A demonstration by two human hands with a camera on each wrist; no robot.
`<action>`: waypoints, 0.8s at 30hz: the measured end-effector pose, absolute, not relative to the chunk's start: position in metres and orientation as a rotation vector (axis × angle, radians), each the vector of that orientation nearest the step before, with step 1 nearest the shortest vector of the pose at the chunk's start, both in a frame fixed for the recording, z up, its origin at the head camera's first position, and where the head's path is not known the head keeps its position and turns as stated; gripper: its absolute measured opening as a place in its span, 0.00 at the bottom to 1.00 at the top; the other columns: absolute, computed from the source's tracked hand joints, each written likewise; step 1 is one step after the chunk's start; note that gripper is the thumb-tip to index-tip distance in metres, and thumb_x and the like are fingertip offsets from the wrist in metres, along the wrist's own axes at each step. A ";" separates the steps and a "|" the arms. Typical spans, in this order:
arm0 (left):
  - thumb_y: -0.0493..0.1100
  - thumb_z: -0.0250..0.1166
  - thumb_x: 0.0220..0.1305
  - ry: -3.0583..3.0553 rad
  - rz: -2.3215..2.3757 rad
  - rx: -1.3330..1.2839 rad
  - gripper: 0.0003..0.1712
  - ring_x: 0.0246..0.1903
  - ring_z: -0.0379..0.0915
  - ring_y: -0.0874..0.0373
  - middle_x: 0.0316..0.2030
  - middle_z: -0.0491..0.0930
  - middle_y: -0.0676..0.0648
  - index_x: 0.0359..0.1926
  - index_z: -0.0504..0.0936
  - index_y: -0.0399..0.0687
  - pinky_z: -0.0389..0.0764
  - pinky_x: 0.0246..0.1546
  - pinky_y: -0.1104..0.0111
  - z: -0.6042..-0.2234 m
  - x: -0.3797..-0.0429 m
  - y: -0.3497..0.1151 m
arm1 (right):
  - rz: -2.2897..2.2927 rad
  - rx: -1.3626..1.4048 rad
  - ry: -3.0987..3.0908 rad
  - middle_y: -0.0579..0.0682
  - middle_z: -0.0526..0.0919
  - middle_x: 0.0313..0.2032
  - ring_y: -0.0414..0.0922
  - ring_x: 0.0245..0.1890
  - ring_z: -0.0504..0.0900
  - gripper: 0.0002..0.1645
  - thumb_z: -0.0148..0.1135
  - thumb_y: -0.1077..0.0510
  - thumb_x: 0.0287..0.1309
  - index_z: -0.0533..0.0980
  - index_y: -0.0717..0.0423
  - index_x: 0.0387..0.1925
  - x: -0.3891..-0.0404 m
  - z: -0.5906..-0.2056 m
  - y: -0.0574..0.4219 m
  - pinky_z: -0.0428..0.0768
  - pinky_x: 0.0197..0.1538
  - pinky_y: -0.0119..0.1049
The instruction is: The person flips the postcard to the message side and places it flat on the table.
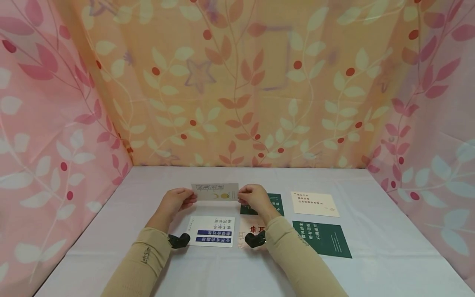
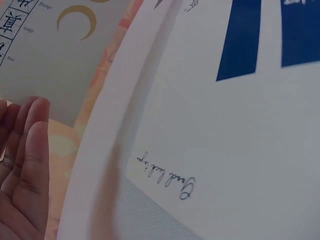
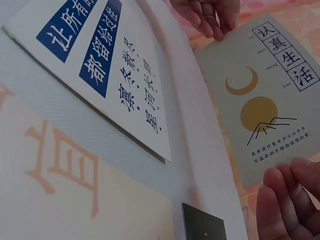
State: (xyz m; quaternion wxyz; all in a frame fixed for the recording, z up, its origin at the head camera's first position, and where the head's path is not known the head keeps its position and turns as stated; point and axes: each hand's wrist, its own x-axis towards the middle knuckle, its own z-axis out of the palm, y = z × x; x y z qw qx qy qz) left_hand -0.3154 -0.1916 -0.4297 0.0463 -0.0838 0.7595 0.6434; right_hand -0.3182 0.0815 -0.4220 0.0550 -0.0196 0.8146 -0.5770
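Both hands hold a grey card by its two short ends, tilted up above the table. Printed on it are boxed characters, a gold crescent and a gold disc, plain in the right wrist view on the card. The left hand pinches its left end; the right hand pinches the right end. Nearer the body lies a white card with two blue bands. A cream card with red characters lies under the right wrist. Behind the right hand is a dark green card, partly hidden.
Right of the hands lie a cream card and a larger dark green card, its left edge overlapped by the right sleeve. A white cloth covers the table. Leaf-patterned curtains stand behind and at both sides.
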 end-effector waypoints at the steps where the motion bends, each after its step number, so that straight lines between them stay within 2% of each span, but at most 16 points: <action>1: 0.44 0.55 0.66 2.308 1.975 -0.259 0.17 0.33 0.79 0.58 0.36 0.81 0.43 0.46 0.78 0.34 0.80 0.36 0.68 -0.430 -0.315 -0.192 | -1.772 -0.068 2.448 0.52 0.82 0.32 0.43 0.30 0.81 0.05 0.61 0.59 0.56 0.80 0.56 0.32 -0.318 -0.422 0.081 0.81 0.37 0.36; 5: 0.42 0.55 0.65 2.280 2.007 -0.220 0.16 0.34 0.79 0.58 0.38 0.81 0.40 0.46 0.77 0.32 0.80 0.38 0.67 -0.430 -0.314 -0.193 | -1.799 -0.079 2.399 0.52 0.82 0.30 0.46 0.31 0.83 0.05 0.60 0.60 0.56 0.80 0.58 0.33 -0.319 -0.423 0.081 0.81 0.35 0.35; 12: 0.41 0.59 0.62 2.264 2.022 -0.202 0.19 0.35 0.79 0.57 0.45 0.78 0.35 0.48 0.75 0.29 0.79 0.39 0.67 -0.428 -0.313 -0.193 | -1.798 -0.118 2.395 0.53 0.83 0.32 0.53 0.39 0.82 0.11 0.60 0.61 0.57 0.78 0.64 0.39 -0.319 -0.424 0.082 0.81 0.38 0.35; 16: 0.40 0.62 0.60 2.274 2.018 -0.224 0.19 0.33 0.79 0.57 0.43 0.78 0.36 0.47 0.76 0.29 0.80 0.36 0.69 -0.428 -0.313 -0.192 | -1.783 -0.113 2.409 0.53 0.82 0.34 0.50 0.37 0.83 0.10 0.60 0.61 0.57 0.79 0.62 0.39 -0.318 -0.423 0.082 0.81 0.40 0.36; 20: 0.38 0.62 0.59 2.290 2.002 -0.247 0.15 0.30 0.77 0.59 0.38 0.79 0.42 0.44 0.78 0.32 0.80 0.34 0.69 -0.430 -0.313 -0.192 | -1.766 -0.105 2.429 0.52 0.81 0.32 0.44 0.33 0.82 0.06 0.61 0.61 0.56 0.80 0.57 0.36 -0.317 -0.423 0.082 0.80 0.41 0.37; 24: 0.39 0.62 0.59 2.314 1.973 -0.262 0.13 0.31 0.76 0.58 0.39 0.79 0.44 0.43 0.79 0.35 0.80 0.34 0.69 -0.431 -0.313 -0.192 | -1.785 -0.103 2.416 0.52 0.80 0.31 0.44 0.32 0.82 0.05 0.61 0.62 0.56 0.80 0.55 0.34 -0.317 -0.424 0.081 0.81 0.40 0.37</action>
